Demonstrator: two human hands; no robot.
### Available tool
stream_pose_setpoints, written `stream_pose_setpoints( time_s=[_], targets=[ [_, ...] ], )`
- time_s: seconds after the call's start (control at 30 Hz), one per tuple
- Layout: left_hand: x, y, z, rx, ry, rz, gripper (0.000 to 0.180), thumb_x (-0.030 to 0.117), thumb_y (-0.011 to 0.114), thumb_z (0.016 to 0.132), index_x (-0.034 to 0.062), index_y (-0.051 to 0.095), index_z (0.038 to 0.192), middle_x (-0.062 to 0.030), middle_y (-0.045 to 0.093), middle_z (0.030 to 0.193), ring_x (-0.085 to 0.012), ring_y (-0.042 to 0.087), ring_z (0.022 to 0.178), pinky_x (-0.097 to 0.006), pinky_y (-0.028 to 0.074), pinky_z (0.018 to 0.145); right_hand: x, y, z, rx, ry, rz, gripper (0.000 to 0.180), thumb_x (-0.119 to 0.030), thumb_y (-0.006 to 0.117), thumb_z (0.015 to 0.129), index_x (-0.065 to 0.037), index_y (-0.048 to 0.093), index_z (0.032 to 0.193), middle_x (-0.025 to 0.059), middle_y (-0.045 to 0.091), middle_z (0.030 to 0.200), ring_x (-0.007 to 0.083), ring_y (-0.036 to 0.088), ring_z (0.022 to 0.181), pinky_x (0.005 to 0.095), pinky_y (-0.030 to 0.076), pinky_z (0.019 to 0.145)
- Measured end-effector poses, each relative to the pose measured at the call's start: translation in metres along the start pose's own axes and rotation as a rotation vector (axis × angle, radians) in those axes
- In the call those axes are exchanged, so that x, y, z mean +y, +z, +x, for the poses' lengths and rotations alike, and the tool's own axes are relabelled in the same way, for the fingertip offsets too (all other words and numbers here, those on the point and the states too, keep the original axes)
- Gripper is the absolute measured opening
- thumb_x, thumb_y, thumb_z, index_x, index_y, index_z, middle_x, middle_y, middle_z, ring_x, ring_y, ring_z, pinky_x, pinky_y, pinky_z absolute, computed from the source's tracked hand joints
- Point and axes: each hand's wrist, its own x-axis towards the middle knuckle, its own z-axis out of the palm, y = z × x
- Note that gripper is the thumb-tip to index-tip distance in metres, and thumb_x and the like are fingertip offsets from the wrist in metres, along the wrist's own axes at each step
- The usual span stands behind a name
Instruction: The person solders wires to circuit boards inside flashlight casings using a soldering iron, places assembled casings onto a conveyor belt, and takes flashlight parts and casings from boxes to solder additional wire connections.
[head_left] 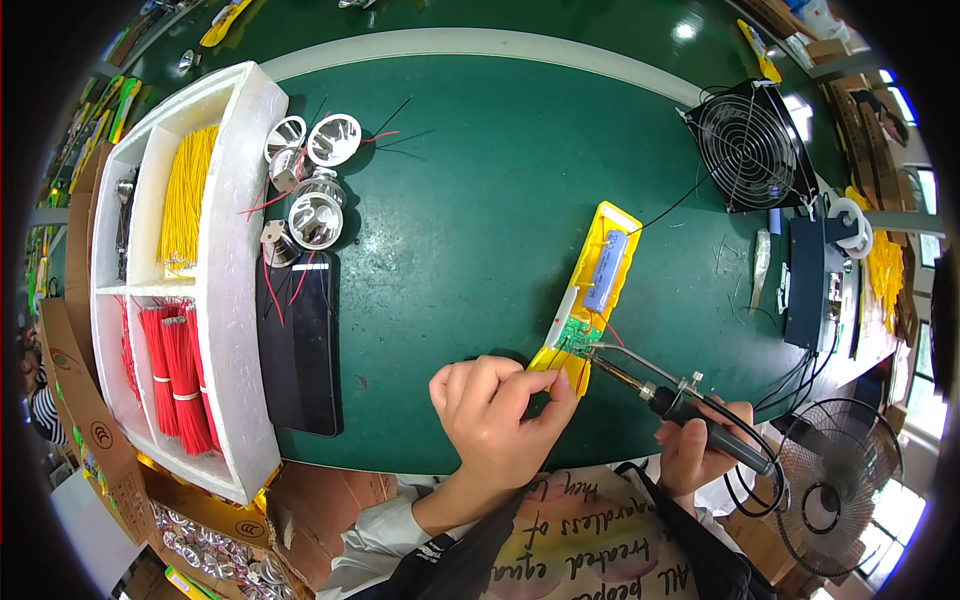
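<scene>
A yellow plastic housing half lies slantwise on the green work table. Inside it sit a blue cylindrical battery and, nearer to me, a small green circuit board with thin wires. My left hand is closed at the near end of the housing, thumb and forefinger pinching its edge; whether a wire is also between them is hidden. My right hand grips a soldering iron by its black handle. A thin metal feed tube runs along the iron, and both tips meet at the circuit board.
At left, a white foam box holds yellow wires and red wires. Beside it are several silver reflectors and a black flat case. At right stand a black fan, a dark blue soldering unit and a larger fan.
</scene>
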Motion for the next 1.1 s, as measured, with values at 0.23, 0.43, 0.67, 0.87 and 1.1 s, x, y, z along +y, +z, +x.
stream_pose_setpoints(
  time_s=[0.23, 0.43, 0.67, 0.87, 1.1],
  targets=[
    [-0.001, 0.000, -0.001, 0.000, 0.001, 0.004, 0.016, 0.007, 0.072, 0.056, 0.0128, 0.059, 0.064, 0.0024, 0.044, 0.065, -0.0149, 0.041, 0.059, -0.029, 0.030, 0.062, -0.001, 0.000, 0.000, 0.012, -0.019, -0.024, 0.028, -0.017, 0.061, 0.078, 0.001, 0.041, 0.087, 0.0117, 0.052, 0.059, 0.0137, 0.053, 0.044, 0.0200, 0.042, 0.041],
    [0.001, -0.003, -0.002, -0.020, -0.015, 0.056, 0.015, 0.010, 0.072, 0.058, 0.0135, 0.062, 0.068, 0.0028, 0.046, 0.067, -0.0155, 0.043, 0.063, -0.030, 0.031, 0.064, -0.005, -0.005, 0.003, 0.061, -0.031, -0.049, 0.029, -0.020, 0.060, 0.078, 0.000, 0.041, 0.086, 0.0101, 0.051, 0.059, 0.0132, 0.051, 0.041, 0.0206, 0.041, 0.039],
    [0.002, -0.004, -0.005, -0.075, 0.023, 0.160, 0.012, 0.011, 0.070, 0.065, 0.0127, 0.066, 0.076, 0.0026, 0.060, 0.084, -0.0155, 0.051, 0.075, -0.037, 0.035, 0.082, 0.001, -0.012, 0.005, 0.150, -0.073, 0.006, 0.031, -0.025, 0.060, 0.079, 0.000, 0.042, 0.085, 0.0120, 0.050, 0.064, 0.0123, 0.047, 0.040, 0.0202, 0.038, 0.037],
    [0.005, -0.004, -0.008, -0.054, 0.026, 0.187, 0.007, 0.010, 0.068, 0.068, 0.0123, 0.065, 0.073, 0.0018, 0.063, 0.084, -0.0159, 0.053, 0.075, -0.040, 0.033, 0.087, 0.005, -0.022, 0.002, 0.207, -0.109, 0.022, 0.032, -0.025, 0.060, 0.079, 0.000, 0.043, 0.086, 0.0111, 0.049, 0.063, 0.0118, 0.046, 0.039, 0.0206, 0.038, 0.036],
    [0.035, -0.012, 0.024, -0.362, -0.080, 0.207, 0.040, 0.028, 0.070, 0.064, 0.0029, 0.053, 0.090, -0.0102, 0.059, 0.078, -0.0287, 0.056, 0.072, -0.036, 0.045, 0.068, 0.018, -0.051, 0.000, 0.267, -0.191, 0.140, 0.019, -0.015, 0.050, 0.083, 0.003, 0.045, 0.088, 0.0085, 0.047, 0.066, 0.0100, 0.042, 0.044, 0.0198, 0.034, 0.037]
  ],
)
